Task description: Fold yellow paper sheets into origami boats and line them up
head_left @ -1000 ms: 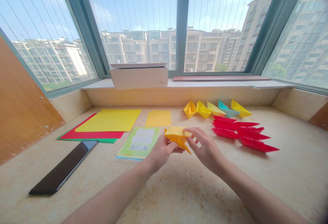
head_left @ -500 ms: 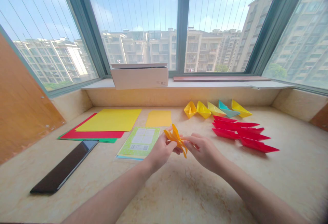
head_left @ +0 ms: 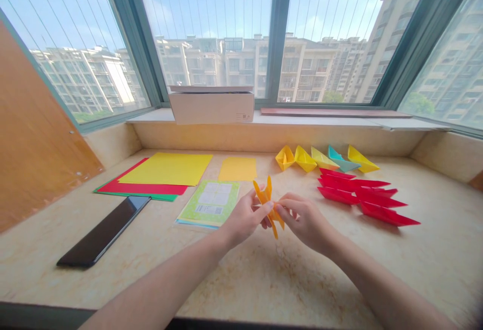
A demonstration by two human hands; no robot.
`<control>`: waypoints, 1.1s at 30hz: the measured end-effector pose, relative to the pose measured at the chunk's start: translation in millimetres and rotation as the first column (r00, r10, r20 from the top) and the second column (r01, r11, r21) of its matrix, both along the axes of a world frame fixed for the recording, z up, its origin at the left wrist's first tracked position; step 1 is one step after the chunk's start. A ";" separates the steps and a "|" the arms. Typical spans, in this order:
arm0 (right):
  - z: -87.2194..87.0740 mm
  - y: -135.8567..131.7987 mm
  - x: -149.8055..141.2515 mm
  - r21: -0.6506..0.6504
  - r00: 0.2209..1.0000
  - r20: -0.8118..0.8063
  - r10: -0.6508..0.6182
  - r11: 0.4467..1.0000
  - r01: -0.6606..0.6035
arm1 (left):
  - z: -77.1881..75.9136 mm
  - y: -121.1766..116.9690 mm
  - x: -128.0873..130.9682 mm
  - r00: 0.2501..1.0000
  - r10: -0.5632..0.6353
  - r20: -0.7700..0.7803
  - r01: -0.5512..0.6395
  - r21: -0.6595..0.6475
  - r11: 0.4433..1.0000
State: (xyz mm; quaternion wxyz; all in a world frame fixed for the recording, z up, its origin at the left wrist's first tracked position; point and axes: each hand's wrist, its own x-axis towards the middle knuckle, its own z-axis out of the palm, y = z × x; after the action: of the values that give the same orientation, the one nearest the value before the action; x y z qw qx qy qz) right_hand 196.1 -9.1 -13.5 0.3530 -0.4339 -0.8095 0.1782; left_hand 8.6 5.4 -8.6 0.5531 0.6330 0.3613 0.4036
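Countertop, marbled, spans the lower frame. Above it, just below and right of the frame's centre, two bare hands hold a folded orange paper off the surface, its narrow points splayed upward and downward. The left hand pinches it, thumb laid across the near face and fingers behind. The right hand brings thumb and forefinger together at its right edge, apparently nipping a fold; the exact contact is partly hidden.

Handling (judged): the piece should be very light, springy along its creases and stiffest where layers gather in the middle. It should slip little against dry skin, yet single-layer tips may bend or tear. The layered centre offers the safest hold, with a gentle fingertip pinch on a flap; a hard squeeze could leave stray creases.

Lower left: a black phone. Left of the hands: a green printed packet. Right: red paper boats, grouped closely. Farther back, left of centre: overlapping yellow, red and green sheets and, beside them, a light orange square. Right of centre: a row of yellow and teal boats. On the ledge behind: a white box, before windows facing apartment buildings.
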 end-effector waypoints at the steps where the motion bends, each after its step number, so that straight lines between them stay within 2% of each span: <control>1: -0.3 -0.1 0.1 0.002 1.000 0.000 0.001 1.000 -0.001 | -0.3 0.5 -0.2 1.000 0.002 0.001 -0.002 0.006 1.000; 10: -3.0 3.0 1.9 0.059 0.998 -0.023 -0.065 0.996 0.067 | -1.5 3.4 -0.2 1.000 0.019 0.008 -0.019 0.004 1.000; 18: 1.6 2.7 2.3 -0.007 0.992 -0.048 -0.116 0.993 0.116 | -2.3 4.6 -1.9 1.000 0.011 0.001 -0.011 0.015 1.000; 24: 0.3 4.0 4.7 -0.029 0.985 -0.056 -0.163 0.986 0.162 | 2.8 2.8 -1.3 0.999 0.032 0.038 -0.031 -0.013 0.999; 28: -1.6 3.6 4.0 -0.038 0.986 -0.122 -0.111 0.994 0.107 | 3.7 4.4 -1.5 0.992 0.098 0.081 -0.096 -0.029 0.995; 33: 2.3 -0.4 2.2 0.041 0.998 -0.069 0.007 0.999 -0.004 | -0.1 9.8 -2.9 0.979 0.146 0.140 -0.141 -0.041 0.989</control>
State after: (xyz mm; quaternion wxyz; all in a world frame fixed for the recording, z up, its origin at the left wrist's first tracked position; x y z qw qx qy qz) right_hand 198.2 -9.5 -11.2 0.3890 -0.4182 -0.8015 0.1775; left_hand 5.7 15.2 -8.7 0.5564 0.5664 0.3717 0.4810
